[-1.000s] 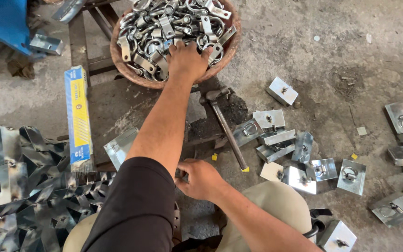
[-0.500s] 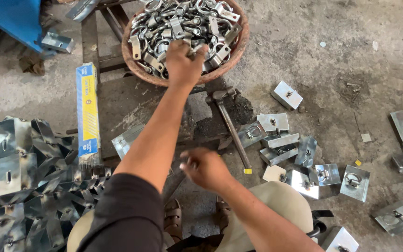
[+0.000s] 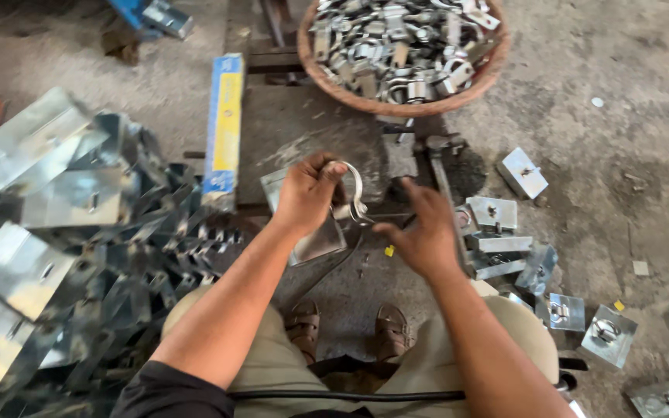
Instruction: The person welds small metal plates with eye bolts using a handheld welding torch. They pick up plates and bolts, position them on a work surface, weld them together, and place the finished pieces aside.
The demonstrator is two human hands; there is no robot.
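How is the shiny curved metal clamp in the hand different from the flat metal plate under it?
The curved metal clamp is a bent, narrow loop; the flat metal plate is a broad sheet. The left hand holds the clamp up; the plate lies below it. Both are shiny grey metal.

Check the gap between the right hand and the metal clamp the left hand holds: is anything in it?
Nothing visible. The left hand grips the curved clamp; the right hand reaches toward it across bare floor.

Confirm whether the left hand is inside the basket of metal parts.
No: the left hand holds a curved metal clamp below the basket.
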